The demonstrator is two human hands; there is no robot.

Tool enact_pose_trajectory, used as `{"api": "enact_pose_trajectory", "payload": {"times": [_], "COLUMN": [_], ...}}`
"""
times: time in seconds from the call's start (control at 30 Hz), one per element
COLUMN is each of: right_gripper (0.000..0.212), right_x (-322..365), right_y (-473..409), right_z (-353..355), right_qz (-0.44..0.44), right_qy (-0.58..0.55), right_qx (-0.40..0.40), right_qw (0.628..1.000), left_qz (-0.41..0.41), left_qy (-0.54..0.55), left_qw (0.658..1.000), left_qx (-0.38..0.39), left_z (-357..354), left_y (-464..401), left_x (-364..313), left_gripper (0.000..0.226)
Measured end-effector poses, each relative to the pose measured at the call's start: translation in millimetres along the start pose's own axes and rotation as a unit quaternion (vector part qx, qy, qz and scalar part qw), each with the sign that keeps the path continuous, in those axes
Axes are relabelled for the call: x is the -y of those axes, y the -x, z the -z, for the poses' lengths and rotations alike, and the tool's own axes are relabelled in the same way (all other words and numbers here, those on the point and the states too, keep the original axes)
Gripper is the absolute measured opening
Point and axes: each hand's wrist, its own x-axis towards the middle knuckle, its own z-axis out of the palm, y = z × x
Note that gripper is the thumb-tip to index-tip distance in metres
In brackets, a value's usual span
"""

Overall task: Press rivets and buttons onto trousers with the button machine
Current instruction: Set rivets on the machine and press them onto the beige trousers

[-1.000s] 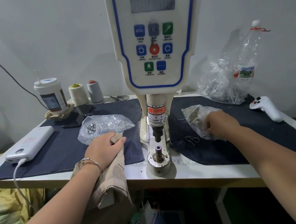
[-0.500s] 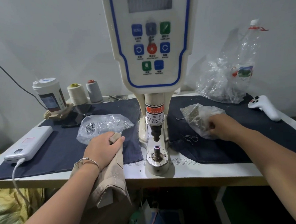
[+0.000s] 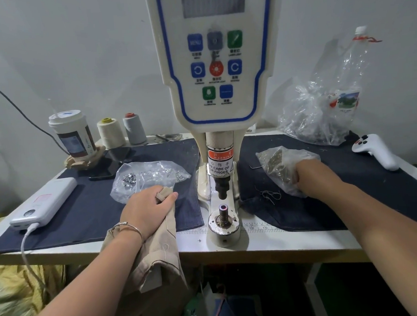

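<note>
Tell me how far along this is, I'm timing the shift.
Done: nothing visibly pressed; the lower die of the button machine stands bare. In hand: the left hand grips the beige trousers at the table edge, while the right hand reaches into a small bag of parts. Left: loading, positioning, pressing.

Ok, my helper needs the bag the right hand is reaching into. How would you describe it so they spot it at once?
Start at the button machine in the middle of the table. On the dark cloth right of its column lies a small clear plastic bag, where the right hand is. It holds dull brownish bits, unlike the left bag of shiny silver pieces and the bigger crumpled bag behind.
</note>
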Motion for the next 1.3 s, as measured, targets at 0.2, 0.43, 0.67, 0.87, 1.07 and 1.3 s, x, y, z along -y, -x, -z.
{"api": "enact_pose_trajectory", "payload": {"times": [0.2, 0.43, 0.67, 0.87, 1.07, 1.3], "right_gripper": [0.026, 0.020, 0.005, 0.032, 0.019, 0.013], "right_x": [-4.4, -16.2, -16.8, -19.1, -20.0, -15.6], "right_y": [-1.5, 6.0, 4.0, 2.1, 0.1, 5.1], "right_z": [-12.7, -26.6, -47.8, -50.3, -51.2, -57.4], "right_qz": [0.040, 0.114, 0.104, 0.123, 0.132, 0.102], "right_qy": [-0.071, -0.112, -0.165, -0.207, -0.255, -0.126], "right_qx": [-0.146, -0.214, -0.314, -0.336, -0.366, -0.396], "right_qw": [0.986, 0.964, 0.929, 0.911, 0.885, 0.904], "left_qz": [-0.001, -0.002, -0.003, -0.002, -0.001, 0.000], "left_qy": [0.000, 0.007, 0.000, -0.005, -0.005, -0.009], "left_qw": [1.000, 1.000, 1.000, 1.000, 1.000, 1.000], "left_qx": [-0.004, -0.010, -0.009, -0.009, -0.006, -0.003], "left_z": [0.6, -1.0, -0.5, 1.0, 0.7, 0.8], "left_y": [0.7, -0.6, 0.2, 1.2, 1.3, 0.5], "left_x": [0.0, 1.8, 0.9, 0.7, 0.0, 0.0], "left_gripper": [0.041, 0.044, 0.043, 0.042, 0.040, 0.041]}}
